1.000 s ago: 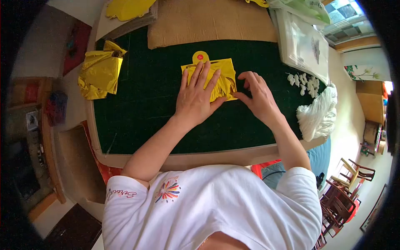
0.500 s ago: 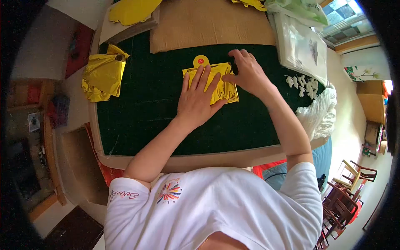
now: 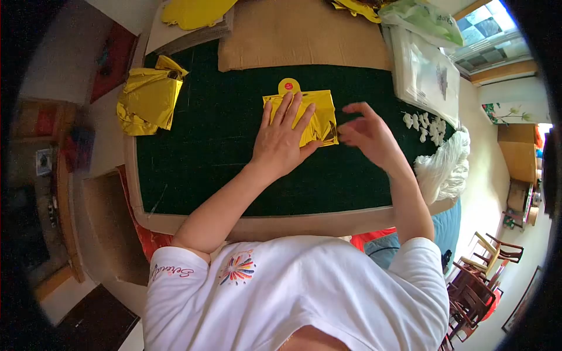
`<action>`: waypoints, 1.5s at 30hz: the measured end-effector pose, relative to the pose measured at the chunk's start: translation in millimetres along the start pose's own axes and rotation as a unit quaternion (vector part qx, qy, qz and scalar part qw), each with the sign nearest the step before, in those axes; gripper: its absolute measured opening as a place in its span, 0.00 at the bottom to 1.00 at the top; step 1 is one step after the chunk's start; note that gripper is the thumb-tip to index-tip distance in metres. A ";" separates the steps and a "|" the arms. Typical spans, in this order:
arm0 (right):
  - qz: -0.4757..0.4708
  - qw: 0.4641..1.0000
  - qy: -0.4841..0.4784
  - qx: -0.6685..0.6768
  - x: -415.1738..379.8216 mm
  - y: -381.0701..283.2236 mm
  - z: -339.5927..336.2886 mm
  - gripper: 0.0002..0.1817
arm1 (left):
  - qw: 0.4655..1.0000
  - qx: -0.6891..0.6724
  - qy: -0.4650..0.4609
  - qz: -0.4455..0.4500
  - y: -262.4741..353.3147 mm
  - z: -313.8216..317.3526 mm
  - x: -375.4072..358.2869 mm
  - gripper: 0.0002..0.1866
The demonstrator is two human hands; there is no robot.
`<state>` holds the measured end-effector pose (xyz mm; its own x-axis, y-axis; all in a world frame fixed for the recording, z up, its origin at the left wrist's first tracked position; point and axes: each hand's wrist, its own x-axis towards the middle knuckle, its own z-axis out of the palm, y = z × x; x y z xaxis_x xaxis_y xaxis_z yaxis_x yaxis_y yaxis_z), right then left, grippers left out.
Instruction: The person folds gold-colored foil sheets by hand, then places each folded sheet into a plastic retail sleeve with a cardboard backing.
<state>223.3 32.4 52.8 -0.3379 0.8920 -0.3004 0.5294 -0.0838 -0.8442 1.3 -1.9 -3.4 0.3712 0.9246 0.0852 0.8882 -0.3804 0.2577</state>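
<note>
A folded gold foil piece [image 3: 322, 108] lies on the dark green table top [image 3: 205, 158]. From its upper left edge sticks out a round yellow tab with a red spot [image 3: 288, 87]. My left hand [image 3: 282, 137] rests flat on the foil's left part, fingers spread. Just right of the foil, my right hand [image 3: 372, 137] is raised with nothing visible in it. Its fingers are apart and bent, slightly blurred.
More gold foil [image 3: 151, 99] lies at the table's left edge. Cardboard [image 3: 304, 38] covers the far middle. Clear plastic bags [image 3: 427, 73], small white pieces [image 3: 424, 126] and a white string bundle [image 3: 446, 167] are on the right.
My right hand has moved off the foil's right side, to the right and nearer to me. My left hand remains on the foil, whose right part now looks flatter. The view has shifted slightly.
</note>
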 end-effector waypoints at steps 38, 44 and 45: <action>0.093 0.984 -0.021 0.152 30.6 3.9 19.4 0.09 | 0.988 -0.073 0.137 0.005 -17.3 -17.4 5.3 0.44; 0.086 0.983 -0.006 0.165 22.7 11.7 13.8 0.10 | 0.952 0.082 0.286 -0.067 -146.5 -77.1 81.3 0.28; 0.088 0.984 -0.001 0.155 23.5 9.8 11.6 0.10 | 0.941 0.121 0.309 -0.074 -165.9 -80.5 94.1 0.27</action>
<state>211.5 47.4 32.4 -0.2635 0.8508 -0.4547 0.3174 -0.3686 -0.8737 -133.0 149.8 39.2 0.0762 0.7748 0.6276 0.9811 -0.1706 0.0915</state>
